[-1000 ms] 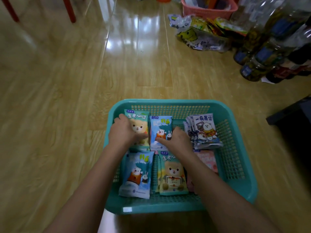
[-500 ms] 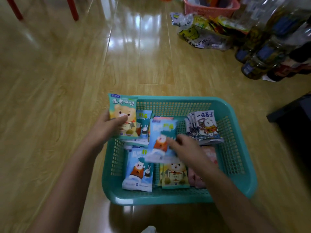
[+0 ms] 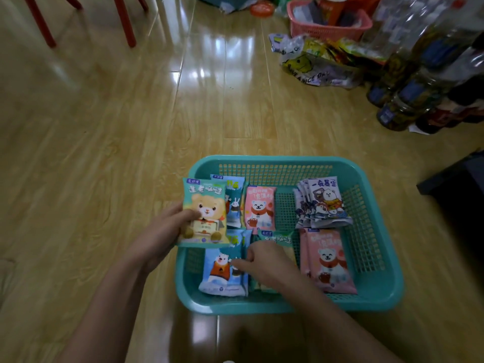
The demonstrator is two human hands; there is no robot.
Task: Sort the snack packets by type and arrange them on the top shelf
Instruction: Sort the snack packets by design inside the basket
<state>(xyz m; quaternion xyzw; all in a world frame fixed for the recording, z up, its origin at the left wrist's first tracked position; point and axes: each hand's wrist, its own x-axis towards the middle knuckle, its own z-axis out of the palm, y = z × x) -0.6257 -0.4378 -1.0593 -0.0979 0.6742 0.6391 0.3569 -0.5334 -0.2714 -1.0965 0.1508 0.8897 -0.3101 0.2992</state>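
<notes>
Flooring (image 3: 104,127) of glossy wood planks carries a teal mesh basket (image 3: 288,161) at near centre. Bottles (image 3: 408,100) stand grouped at far right, with a printed plastic bag (image 3: 309,66) and a pink basket (image 3: 327,31) behind them. Red chair legs (image 3: 125,22) show at far left.

Left hand (image 3: 159,231) is at the teal basket's left rim. It grasps a green bear packet (image 3: 204,213) upright, thumb across its face. A blue packet (image 3: 234,203) sits just behind; whether it is held too cannot be told.

Right hand (image 3: 264,263) is inside the basket with fingers curled, the forefinger touching a blue bear packet (image 3: 220,273) lying flat at near left. Whether it pinches anything cannot be told. It rests over a second green packet (image 3: 277,239).

Remaining packets, all in the basket:
- Pink pair (image 3: 330,260), overlapped at near right.
- White stack (image 3: 324,203), fanned at far right.
- Single pink packet (image 3: 260,208), far centre.
</notes>
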